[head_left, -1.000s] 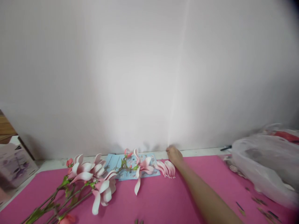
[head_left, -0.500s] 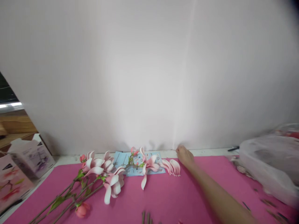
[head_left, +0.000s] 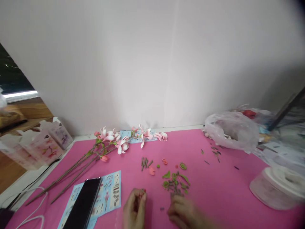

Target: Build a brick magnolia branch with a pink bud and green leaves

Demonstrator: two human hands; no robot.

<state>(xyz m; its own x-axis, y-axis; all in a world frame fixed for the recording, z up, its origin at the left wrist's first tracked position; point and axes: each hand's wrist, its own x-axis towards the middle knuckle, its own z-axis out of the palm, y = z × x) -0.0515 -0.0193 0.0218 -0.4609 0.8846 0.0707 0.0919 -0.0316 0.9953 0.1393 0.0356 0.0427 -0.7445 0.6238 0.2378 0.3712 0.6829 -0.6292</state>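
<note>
Left fingers pinch a tiny red piece, long axis unclear. Right fingers, grip unclear, blur beside curled green parts.

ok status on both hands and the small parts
Left hand pinching a small red piece. Right hand blurred at the pile of green and brown parts, grip unclear. Lone grey piece on the pink mat between them.

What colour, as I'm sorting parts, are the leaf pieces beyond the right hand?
The leaf pieces are green, best seen in the head view.
</note>
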